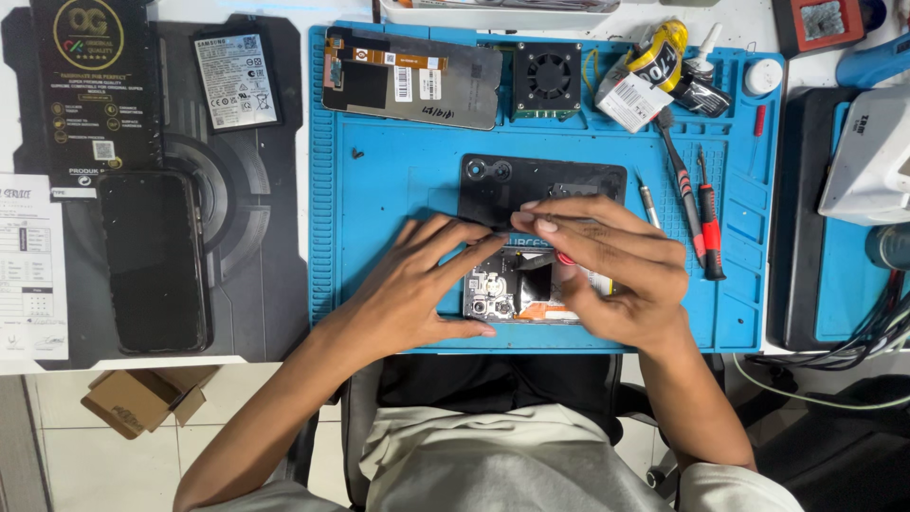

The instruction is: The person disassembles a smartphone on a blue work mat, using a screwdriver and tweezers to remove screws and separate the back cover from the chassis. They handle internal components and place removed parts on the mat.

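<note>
Both hands worked over one opened phone on the blue mat. The left hand lay released beside it; the right hand had its grip clenched on a red-handled tool. One back cover sat just behind, and two red screwdrivers lay to the right.

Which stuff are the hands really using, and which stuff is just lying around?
In use:
- left hand
- right hand
- opened phone
- black back cover

Lying about:
- battery
- small fan
- screwdrivers
- black phone
- glue tube
</note>
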